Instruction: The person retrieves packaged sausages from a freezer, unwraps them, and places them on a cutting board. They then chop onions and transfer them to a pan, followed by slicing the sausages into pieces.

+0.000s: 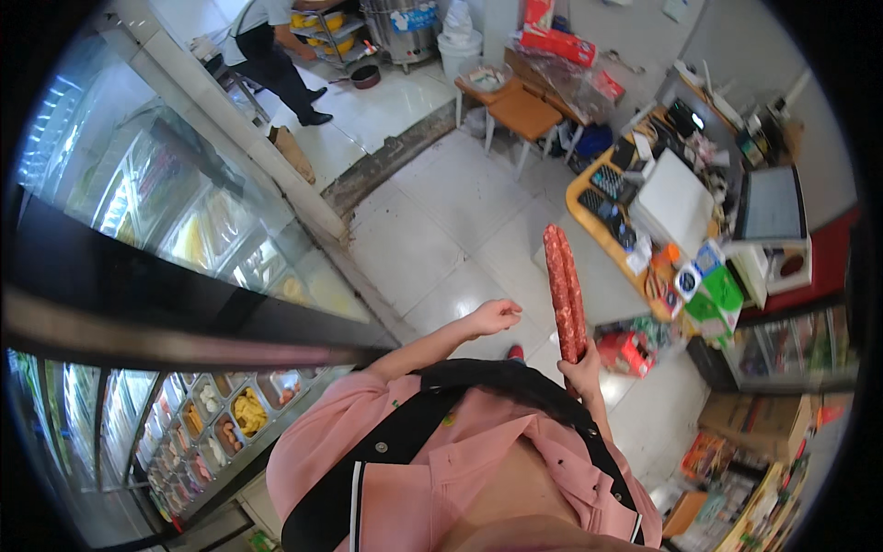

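Note:
Two long, red, white-flecked sausages (pixel 566 297) stand nearly upright in the picture, side by side. My right hand (pixel 581 369) is closed around their lower end. My left hand (pixel 498 317) is raised to the left of the sausages and apart from them, its fingers loosely curled with nothing visible in them. Below my hands are my pink shirt and black apron, and one of my shoes (pixel 515 352) shows between them on the tiled floor.
A glass display case (pixel 207 207) runs along the left, with metal food trays (pixel 250 412) below. A cluttered wooden-edged desk (pixel 579 200) stands at right. Beyond a raised sill (pixel 393 159), a co-worker (pixel 265 58) stands by a rack. Stools (pixel 524 110), a red bag (pixel 624 352) and a cardboard box (pixel 752 424) are around.

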The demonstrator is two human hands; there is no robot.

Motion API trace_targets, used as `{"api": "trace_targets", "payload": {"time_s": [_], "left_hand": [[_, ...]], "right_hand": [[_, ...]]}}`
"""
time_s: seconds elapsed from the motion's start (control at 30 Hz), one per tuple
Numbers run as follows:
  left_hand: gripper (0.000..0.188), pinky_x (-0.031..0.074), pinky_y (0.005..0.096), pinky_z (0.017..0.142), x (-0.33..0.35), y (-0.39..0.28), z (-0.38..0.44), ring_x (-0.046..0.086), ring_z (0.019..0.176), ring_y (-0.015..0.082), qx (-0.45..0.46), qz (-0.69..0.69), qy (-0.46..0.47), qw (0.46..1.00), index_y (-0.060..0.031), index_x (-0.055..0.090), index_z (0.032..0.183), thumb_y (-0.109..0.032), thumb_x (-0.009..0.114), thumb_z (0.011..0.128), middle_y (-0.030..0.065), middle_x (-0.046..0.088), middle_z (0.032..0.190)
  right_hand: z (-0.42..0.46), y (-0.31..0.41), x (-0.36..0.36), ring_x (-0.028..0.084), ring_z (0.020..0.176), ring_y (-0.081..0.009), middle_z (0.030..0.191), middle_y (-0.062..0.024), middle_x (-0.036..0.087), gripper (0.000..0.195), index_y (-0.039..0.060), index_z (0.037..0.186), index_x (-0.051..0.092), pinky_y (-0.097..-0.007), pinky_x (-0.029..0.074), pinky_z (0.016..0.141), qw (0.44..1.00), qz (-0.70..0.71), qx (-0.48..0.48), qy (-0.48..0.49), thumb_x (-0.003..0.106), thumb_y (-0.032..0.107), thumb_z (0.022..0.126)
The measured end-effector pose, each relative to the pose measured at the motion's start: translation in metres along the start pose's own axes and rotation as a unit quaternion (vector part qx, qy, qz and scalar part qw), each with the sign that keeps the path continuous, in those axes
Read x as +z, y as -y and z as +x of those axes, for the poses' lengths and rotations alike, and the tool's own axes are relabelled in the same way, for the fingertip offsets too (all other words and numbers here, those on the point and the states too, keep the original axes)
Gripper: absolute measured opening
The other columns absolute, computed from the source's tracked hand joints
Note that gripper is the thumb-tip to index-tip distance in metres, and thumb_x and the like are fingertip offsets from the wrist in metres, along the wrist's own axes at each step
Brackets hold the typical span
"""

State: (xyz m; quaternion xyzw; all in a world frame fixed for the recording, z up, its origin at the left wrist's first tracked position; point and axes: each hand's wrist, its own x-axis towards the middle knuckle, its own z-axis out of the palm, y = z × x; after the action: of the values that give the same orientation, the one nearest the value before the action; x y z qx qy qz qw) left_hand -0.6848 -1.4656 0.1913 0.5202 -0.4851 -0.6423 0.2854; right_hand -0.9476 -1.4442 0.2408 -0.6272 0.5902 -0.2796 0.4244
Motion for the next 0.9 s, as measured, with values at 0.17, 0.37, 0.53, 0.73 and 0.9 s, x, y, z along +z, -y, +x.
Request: {"api": "trace_targets", "payload": {"time_s": [0.17,0.37,0.53,0.73,0.9], "left_hand": [[0.041,0.045,0.0264,0.065,-0.07,0.023,0.05,0.055,0.077,0.0115,-0.077,-0.065,-0.166,0.981,-0.0038,0.054,0.116,-0.028,0.059,0.084,0.0035,0.059,0.091],[0.038,0.046,0.026,0.064,-0.154,0.002,0.029,0.057,0.076,0.0119,-0.167,-0.192,-0.391,0.884,-0.007,0.056,0.114,-0.027,0.061,0.082,0.0026,0.06,0.092],[0.04,0.046,0.0257,0.063,-0.219,0.015,0.041,0.057,0.074,0.0113,-0.182,-0.286,-0.468,0.816,-0.0055,0.054,0.116,-0.024,0.061,0.082,0.0031,0.061,0.094],[0.039,0.046,0.0251,0.062,-0.376,-0.004,0.096,0.057,0.075,0.0112,-0.178,-0.269,-0.469,0.822,-0.0059,0.054,0.116,-0.025,0.06,0.083,0.0031,0.061,0.093],[0.038,0.045,0.0253,0.064,-0.532,-0.012,0.139,0.057,0.076,0.0123,-0.127,-0.224,-0.44,0.86,-0.0052,0.055,0.115,-0.026,0.059,0.084,0.0033,0.061,0.091]], "right_hand": [[0.163,0.031,-0.007,0.057,0.08,-0.0203,0.086,-0.0103,0.057,0.057,-0.0031,0.108,0.048,-0.0329,0.046,0.075,0.992,0.0,0.011,0.123,0.066,0.011,0.056],[0.351,0.102,0.039,0.058,0.081,-0.0199,0.086,-0.0106,0.057,0.055,-0.0026,0.107,0.049,-0.0327,0.047,0.075,0.964,-0.023,-0.077,0.253,0.066,0.011,0.056],[0.468,0.16,0.126,0.058,0.08,-0.0191,0.086,-0.0102,0.059,0.056,-0.0023,0.106,0.052,-0.0316,0.047,0.075,0.933,-0.034,-0.171,0.314,0.068,0.013,0.055],[0.57,0.2,0.251,0.057,0.079,-0.0182,0.083,-0.0094,0.058,0.055,-0.0026,0.105,0.053,-0.0309,0.047,0.075,0.914,-0.012,-0.17,0.367,0.068,0.014,0.054],[0.644,0.266,0.315,0.053,0.075,-0.0146,0.083,-0.0068,0.056,0.051,-0.002,0.101,0.053,-0.0289,0.045,0.071,0.922,-0.01,-0.141,0.361,0.068,0.011,0.054]]}}
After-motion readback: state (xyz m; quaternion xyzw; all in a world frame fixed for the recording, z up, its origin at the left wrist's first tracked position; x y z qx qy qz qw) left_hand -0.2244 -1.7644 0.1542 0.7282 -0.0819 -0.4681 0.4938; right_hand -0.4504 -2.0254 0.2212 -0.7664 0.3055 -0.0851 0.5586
